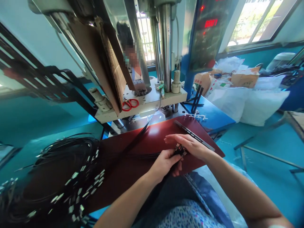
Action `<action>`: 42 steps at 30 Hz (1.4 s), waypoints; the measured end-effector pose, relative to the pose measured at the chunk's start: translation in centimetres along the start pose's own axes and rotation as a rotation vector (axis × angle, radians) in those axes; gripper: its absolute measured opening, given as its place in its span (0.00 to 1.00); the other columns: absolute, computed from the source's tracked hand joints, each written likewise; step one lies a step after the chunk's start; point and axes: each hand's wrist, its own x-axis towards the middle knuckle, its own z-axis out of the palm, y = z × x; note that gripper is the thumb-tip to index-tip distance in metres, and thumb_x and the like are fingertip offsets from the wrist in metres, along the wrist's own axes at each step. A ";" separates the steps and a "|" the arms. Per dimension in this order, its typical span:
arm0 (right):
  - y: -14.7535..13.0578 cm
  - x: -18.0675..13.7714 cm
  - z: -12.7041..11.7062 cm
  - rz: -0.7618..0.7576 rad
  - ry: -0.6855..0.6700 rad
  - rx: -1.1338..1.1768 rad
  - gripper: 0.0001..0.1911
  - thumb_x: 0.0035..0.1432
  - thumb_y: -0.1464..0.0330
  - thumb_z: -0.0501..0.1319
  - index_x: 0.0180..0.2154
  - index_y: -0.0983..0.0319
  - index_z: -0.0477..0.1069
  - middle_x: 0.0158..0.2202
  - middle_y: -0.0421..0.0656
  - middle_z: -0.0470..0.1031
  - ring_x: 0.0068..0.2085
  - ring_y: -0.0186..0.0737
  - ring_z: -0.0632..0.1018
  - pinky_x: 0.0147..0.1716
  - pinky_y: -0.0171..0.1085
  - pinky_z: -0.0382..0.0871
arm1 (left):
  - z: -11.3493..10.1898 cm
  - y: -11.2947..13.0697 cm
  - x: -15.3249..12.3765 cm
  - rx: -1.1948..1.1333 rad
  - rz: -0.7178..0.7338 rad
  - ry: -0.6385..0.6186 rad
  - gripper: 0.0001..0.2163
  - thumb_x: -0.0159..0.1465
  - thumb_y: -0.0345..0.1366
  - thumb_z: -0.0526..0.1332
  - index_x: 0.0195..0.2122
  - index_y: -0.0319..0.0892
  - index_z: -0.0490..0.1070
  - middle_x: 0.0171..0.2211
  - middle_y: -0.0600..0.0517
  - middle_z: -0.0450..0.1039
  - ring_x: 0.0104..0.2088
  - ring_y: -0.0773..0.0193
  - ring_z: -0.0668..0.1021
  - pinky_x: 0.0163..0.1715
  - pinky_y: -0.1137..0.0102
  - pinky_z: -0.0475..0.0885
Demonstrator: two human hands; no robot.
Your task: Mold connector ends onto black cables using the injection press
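My left hand [164, 164] is closed around a bundle of thin black cables with small metal connector ends [180, 150], just above the front of the red-brown board [156, 139]. My right hand [191, 146] is stretched out flat, its palm against or close beside those connector ends. The rest of the bundle is partly hidden by my hands. Beyond my right hand a slotted dark metal bar [196, 135] lies along the board. More black cables [135, 141] run across the board toward the machine.
A large coil of black cables with silvery connectors [78, 177] lies at the left. The press's pale plate [152, 101] carries red-handled scissors [130, 104]. White moulded pieces [196, 116] rest on the blue table [217, 114]. White sacks [256, 101] stand at the right. A person shows behind the press.
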 end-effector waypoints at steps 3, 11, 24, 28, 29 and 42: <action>0.5 0.1 0.2 0.028 0.027 -0.091 0.26 0.61 0.53 0.52 0.52 0.62 0.69 0.52 0.48 0.71 0.52 0.47 0.71 0.53 0.46 0.64 | 0.5 0.0 0.6 0.040 0.029 -0.009 0.13 0.55 0.45 0.60 0.28 0.38 0.64 0.17 0.55 0.67 0.14 0.72 0.68 0.13 0.77 0.62; 0.6 0.2 0.3 0.072 0.123 -0.193 0.25 0.61 0.55 0.51 0.53 0.62 0.67 0.45 0.46 0.75 0.28 0.37 0.77 0.22 0.33 0.72 | 0.9 0.3 2.3 0.131 0.103 0.033 0.14 0.55 0.46 0.59 0.29 0.38 0.64 0.18 0.54 0.69 0.15 0.69 0.71 0.15 0.75 0.66; 2.2 -0.6 -2.2 0.007 0.297 -0.376 0.23 0.62 0.56 0.51 0.53 0.59 0.67 0.49 0.46 0.73 0.38 0.43 0.78 0.35 0.40 0.74 | 1.1 -0.3 3.6 0.091 0.110 -0.006 0.16 0.58 0.50 0.57 0.34 0.40 0.61 0.17 0.58 0.66 0.12 0.72 0.67 0.11 0.78 0.60; 3.5 -3.7 -5.5 0.146 0.329 -1.100 0.21 0.57 0.66 0.56 0.52 0.67 0.67 0.51 0.54 0.70 0.52 0.54 0.70 0.50 0.48 0.64 | -0.8 0.2 2.8 -0.088 0.054 -0.005 0.16 0.57 0.50 0.58 0.33 0.42 0.57 0.16 0.61 0.63 0.12 0.76 0.63 0.11 0.80 0.54; 3.8 -4.5 -5.9 0.226 0.294 -1.260 0.20 0.56 0.70 0.56 0.51 0.67 0.66 0.48 0.55 0.71 0.50 0.54 0.71 0.47 0.47 0.66 | -1.2 0.3 2.5 -0.147 0.040 0.013 0.16 0.56 0.49 0.59 0.32 0.42 0.57 0.17 0.61 0.62 0.12 0.76 0.61 0.11 0.81 0.52; 4.6 -5.8 -4.8 0.366 0.368 -0.308 0.06 0.44 0.68 0.53 0.29 0.59 0.60 0.19 0.36 0.68 0.22 0.38 0.71 0.21 0.35 0.63 | -0.9 -1.0 0.9 0.473 0.455 0.462 0.06 0.56 0.35 0.61 0.35 0.42 0.68 0.33 0.51 0.71 0.32 0.66 0.73 0.34 0.72 0.67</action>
